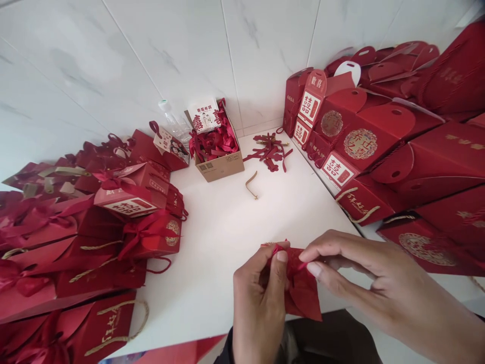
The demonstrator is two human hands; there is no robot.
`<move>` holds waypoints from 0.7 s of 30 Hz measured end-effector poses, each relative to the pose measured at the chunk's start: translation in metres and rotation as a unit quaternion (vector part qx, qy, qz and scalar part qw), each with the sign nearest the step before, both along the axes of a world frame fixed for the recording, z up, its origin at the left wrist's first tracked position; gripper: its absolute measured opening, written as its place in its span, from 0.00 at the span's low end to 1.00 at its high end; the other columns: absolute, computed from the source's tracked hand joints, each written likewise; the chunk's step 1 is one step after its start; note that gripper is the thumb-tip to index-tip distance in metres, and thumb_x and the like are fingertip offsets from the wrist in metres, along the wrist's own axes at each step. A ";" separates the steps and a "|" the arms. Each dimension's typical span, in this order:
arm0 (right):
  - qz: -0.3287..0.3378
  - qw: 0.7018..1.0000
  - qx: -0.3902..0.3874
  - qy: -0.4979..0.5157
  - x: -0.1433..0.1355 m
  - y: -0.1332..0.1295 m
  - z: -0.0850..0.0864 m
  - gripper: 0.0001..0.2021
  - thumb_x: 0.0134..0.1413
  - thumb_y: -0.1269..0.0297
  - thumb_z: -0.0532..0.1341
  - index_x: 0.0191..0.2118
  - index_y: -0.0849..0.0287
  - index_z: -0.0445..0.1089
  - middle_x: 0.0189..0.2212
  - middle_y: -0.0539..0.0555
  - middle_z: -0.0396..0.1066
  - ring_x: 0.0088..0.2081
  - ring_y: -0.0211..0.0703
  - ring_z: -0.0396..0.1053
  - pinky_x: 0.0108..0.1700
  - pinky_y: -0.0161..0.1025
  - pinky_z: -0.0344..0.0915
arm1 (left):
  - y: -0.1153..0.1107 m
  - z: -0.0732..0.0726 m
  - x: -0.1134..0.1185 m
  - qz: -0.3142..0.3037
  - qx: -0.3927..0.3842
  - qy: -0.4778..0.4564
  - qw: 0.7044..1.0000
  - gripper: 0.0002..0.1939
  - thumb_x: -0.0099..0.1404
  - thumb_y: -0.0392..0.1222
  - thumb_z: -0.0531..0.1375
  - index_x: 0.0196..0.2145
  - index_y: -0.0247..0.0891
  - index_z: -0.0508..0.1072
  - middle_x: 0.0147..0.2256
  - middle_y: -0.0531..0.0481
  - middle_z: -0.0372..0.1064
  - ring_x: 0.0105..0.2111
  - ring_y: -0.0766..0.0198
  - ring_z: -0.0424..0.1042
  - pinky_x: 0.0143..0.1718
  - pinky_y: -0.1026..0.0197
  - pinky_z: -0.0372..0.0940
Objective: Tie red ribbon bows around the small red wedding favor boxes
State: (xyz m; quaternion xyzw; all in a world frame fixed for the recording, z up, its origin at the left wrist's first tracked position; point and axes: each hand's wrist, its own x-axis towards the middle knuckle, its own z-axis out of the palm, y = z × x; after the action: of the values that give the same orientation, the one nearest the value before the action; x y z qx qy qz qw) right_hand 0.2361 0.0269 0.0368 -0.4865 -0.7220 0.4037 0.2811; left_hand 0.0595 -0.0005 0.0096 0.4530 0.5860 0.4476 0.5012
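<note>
A small red gift box (305, 296) is near the front edge of the white table, partly covered by my hands. At its top, my left hand (261, 288) pinches red ribbon between thumb and fingers. My right hand (352, 273) grips another part of the red ribbon (297, 268), thumb against forefinger, on the box's right side. The ribbon's knot or loop is mostly hidden behind my fingers.
Red gift boxes with bows (151, 237) crowd the left side. Stacked red boxes (359, 146) line the right. At the back are a cardboard box (222, 167) of red ribbons, a clear bottle (174, 121), loose dark red straps (271, 151) and a gold cord (250, 184).
</note>
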 end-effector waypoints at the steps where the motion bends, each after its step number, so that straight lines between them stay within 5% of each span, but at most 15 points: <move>1: 0.007 1.000 0.004 0.011 -0.002 0.001 0.001 0.08 0.68 0.56 0.60 0.43 0.47 0.77 0.39 0.49 0.80 0.37 0.41 0.79 0.35 0.31 0.75 | 0.001 0.000 0.000 -0.012 0.002 0.008 1.000 0.18 0.74 0.53 0.58 0.45 0.39 0.82 0.31 0.48 0.75 0.31 0.62 0.73 0.34 0.62 0.69; 5: 0.030 0.998 0.000 0.055 -0.009 0.002 0.002 0.07 0.69 0.61 0.60 0.41 0.47 0.77 0.39 0.47 0.79 0.40 0.37 0.78 0.40 0.29 0.73 | -0.008 -0.006 -0.001 -0.061 0.055 0.038 0.996 0.17 0.75 0.47 0.55 0.53 0.41 0.79 0.48 0.40 0.78 0.47 0.52 0.77 0.48 0.53 0.72; 8: 0.028 0.998 -0.006 0.056 -0.012 0.002 0.002 0.07 0.69 0.61 0.60 0.42 0.49 0.77 0.40 0.48 0.80 0.41 0.39 0.78 0.41 0.31 0.74 | -0.019 -0.008 -0.003 0.004 0.116 0.083 0.990 0.18 0.73 0.41 0.58 0.57 0.46 0.77 0.55 0.41 0.75 0.53 0.50 0.75 0.51 0.50 0.72; 10: 0.023 0.998 0.000 0.051 -0.013 0.003 0.002 0.07 0.68 0.61 0.60 0.42 0.49 0.77 0.40 0.49 0.81 0.41 0.40 0.79 0.42 0.32 0.74 | -0.020 -0.006 -0.005 -0.003 0.106 0.098 0.990 0.18 0.71 0.39 0.59 0.56 0.47 0.77 0.51 0.42 0.77 0.47 0.52 0.76 0.43 0.54 0.72; 13: 0.023 0.998 0.031 0.044 -0.012 0.004 0.000 0.09 0.69 0.62 0.59 0.45 0.48 0.78 0.42 0.50 0.81 0.43 0.42 0.79 0.46 0.35 0.75 | -0.010 0.002 -0.008 -0.144 0.039 0.066 0.987 0.11 0.74 0.45 0.56 0.44 0.41 0.78 0.34 0.47 0.73 0.31 0.61 0.69 0.31 0.60 0.65; 17: 0.027 0.996 0.086 0.018 -0.010 0.006 -0.003 0.13 0.71 0.64 0.56 0.53 0.49 0.75 0.50 0.54 0.77 0.51 0.46 0.76 0.52 0.40 0.75 | 0.003 0.005 -0.009 -0.133 -0.005 0.029 0.991 0.21 0.76 0.53 0.52 0.29 0.39 0.67 0.27 0.52 0.62 0.26 0.66 0.57 0.27 0.62 0.57; 21: 0.033 0.997 0.070 0.007 -0.012 0.006 -0.008 0.10 0.71 0.67 0.55 0.47 0.51 0.74 0.44 0.53 0.75 0.44 0.42 0.76 0.45 0.36 0.74 | 0.006 0.005 -0.013 -0.146 -0.036 -0.014 0.989 0.24 0.75 0.56 0.52 0.27 0.38 0.68 0.26 0.52 0.63 0.25 0.67 0.59 0.28 0.63 0.58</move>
State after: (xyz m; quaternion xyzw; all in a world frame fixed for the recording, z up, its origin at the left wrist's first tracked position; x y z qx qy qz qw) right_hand 0.2237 0.0325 0.0289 -0.4387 -0.7622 0.3648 0.3059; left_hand 0.0470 0.0051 0.0148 0.5091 0.5221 0.3548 0.5851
